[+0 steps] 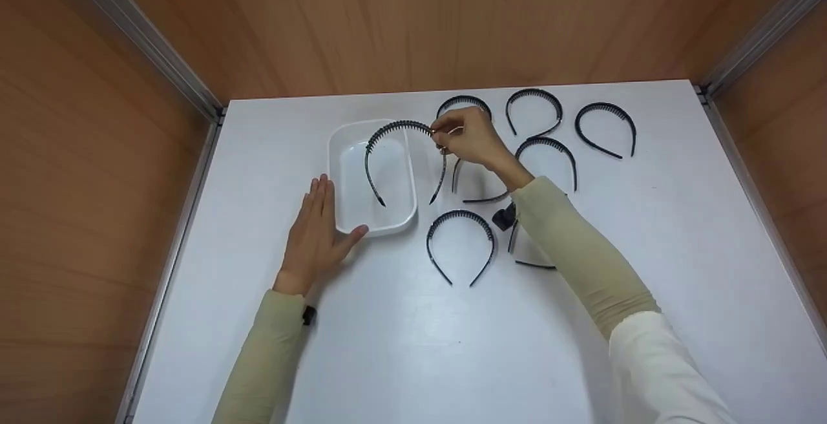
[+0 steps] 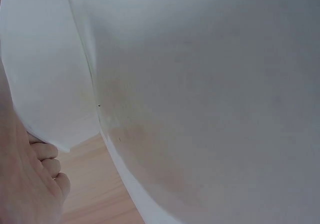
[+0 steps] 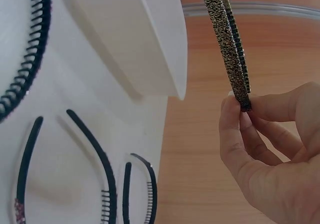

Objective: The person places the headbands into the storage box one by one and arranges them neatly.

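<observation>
In the head view my right hand pinches a dark toothed headband by one side, its open ends pointing toward me over the right part of a white plastic tray. From the right wrist, the held headband shows a glittery gold-and-black outer face, gripped between thumb and fingertips. My left hand rests at the tray's near left corner, fingers straight along its left wall and thumb spread at the front rim. The left wrist view shows the left hand beside the white tray wall.
Several more headbands lie on the white table right of the tray, among them a near one, a far right one and one at the back. My right forearm covers part of another. Wooden panels enclose the table.
</observation>
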`<state>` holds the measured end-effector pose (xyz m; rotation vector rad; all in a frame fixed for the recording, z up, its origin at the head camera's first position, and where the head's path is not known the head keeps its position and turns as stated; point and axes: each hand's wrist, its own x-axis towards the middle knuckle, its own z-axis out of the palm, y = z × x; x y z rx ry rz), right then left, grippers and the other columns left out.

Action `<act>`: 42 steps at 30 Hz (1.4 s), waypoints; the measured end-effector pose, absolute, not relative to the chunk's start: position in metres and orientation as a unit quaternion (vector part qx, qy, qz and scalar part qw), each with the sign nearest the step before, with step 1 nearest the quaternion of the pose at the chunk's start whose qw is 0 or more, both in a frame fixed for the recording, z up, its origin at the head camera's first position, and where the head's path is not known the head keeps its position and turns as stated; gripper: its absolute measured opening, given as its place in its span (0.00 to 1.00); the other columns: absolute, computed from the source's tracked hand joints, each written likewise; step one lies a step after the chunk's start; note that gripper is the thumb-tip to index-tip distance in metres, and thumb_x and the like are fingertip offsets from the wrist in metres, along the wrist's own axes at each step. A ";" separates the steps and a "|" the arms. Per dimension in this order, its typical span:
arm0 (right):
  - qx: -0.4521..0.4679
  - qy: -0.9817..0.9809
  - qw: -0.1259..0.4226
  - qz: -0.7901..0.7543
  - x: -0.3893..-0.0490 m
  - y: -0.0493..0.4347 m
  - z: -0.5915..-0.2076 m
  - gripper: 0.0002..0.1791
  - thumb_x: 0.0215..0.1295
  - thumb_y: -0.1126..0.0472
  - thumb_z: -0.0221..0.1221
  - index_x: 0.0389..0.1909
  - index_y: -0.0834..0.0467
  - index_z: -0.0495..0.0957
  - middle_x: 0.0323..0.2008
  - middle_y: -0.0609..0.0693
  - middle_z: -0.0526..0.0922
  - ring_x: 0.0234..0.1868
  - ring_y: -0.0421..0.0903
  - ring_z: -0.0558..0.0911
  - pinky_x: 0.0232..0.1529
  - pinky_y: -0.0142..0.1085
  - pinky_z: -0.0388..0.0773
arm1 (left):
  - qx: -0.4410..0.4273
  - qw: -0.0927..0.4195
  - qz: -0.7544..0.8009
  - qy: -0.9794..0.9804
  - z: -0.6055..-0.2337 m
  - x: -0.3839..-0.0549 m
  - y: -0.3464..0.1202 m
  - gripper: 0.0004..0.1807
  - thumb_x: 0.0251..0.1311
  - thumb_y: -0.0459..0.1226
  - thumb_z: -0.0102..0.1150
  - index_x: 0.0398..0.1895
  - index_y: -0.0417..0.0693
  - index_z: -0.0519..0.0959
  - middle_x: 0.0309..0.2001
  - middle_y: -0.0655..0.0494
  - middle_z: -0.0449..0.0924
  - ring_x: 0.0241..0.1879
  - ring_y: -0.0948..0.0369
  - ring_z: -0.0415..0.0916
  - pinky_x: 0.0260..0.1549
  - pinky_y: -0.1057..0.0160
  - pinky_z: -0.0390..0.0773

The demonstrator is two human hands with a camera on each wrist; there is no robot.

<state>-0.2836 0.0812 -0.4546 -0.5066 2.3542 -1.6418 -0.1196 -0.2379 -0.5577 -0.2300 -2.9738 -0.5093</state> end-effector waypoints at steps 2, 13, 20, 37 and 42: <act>-0.172 0.801 0.113 -0.561 -0.284 0.075 -0.456 0.09 0.72 0.70 0.64 0.49 0.66 0.88 0.42 0.59 0.89 0.40 0.55 0.91 0.40 0.35 0.91 | -0.074 0.058 -0.171 -0.981 -0.558 -0.119 -0.238 0.63 0.69 0.72 0.53 0.86 0.33 0.43 0.87 0.39 0.40 0.88 0.47 0.36 0.86 0.50 0.44; -0.178 0.809 0.103 -0.550 -0.285 0.048 -0.467 0.09 0.71 0.71 0.64 0.47 0.66 0.89 0.41 0.59 0.90 0.39 0.55 0.91 0.36 0.31 0.88 | -0.073 0.056 -0.173 -0.981 -0.559 -0.119 -0.233 0.64 0.68 0.73 0.52 0.86 0.34 0.44 0.87 0.38 0.41 0.88 0.47 0.38 0.86 0.49 0.45; -0.186 0.836 0.090 -0.508 -0.283 0.040 -0.475 0.10 0.73 0.68 0.64 0.51 0.62 0.89 0.46 0.56 0.90 0.44 0.48 0.89 0.44 0.34 0.89 | -0.072 0.042 -0.176 -0.981 -0.557 -0.120 -0.231 0.65 0.68 0.75 0.50 0.87 0.36 0.42 0.88 0.41 0.39 0.88 0.48 0.36 0.86 0.50 0.43; -0.226 0.850 0.088 -0.467 -0.272 0.020 -0.488 0.10 0.74 0.68 0.63 0.51 0.61 0.89 0.46 0.56 0.91 0.46 0.50 0.89 0.50 0.39 0.87 | -0.072 0.036 -0.167 -0.983 -0.555 -0.119 -0.233 0.65 0.69 0.73 0.52 0.87 0.35 0.40 0.88 0.40 0.38 0.88 0.49 0.34 0.87 0.51 0.42; -0.224 0.857 0.090 -0.456 -0.269 0.016 -0.490 0.10 0.74 0.68 0.63 0.51 0.62 0.89 0.45 0.57 0.91 0.44 0.49 0.89 0.48 0.37 0.88 | -0.074 0.034 -0.168 -0.982 -0.555 -0.121 -0.233 0.65 0.69 0.73 0.52 0.87 0.34 0.40 0.88 0.40 0.38 0.88 0.48 0.34 0.87 0.51 0.42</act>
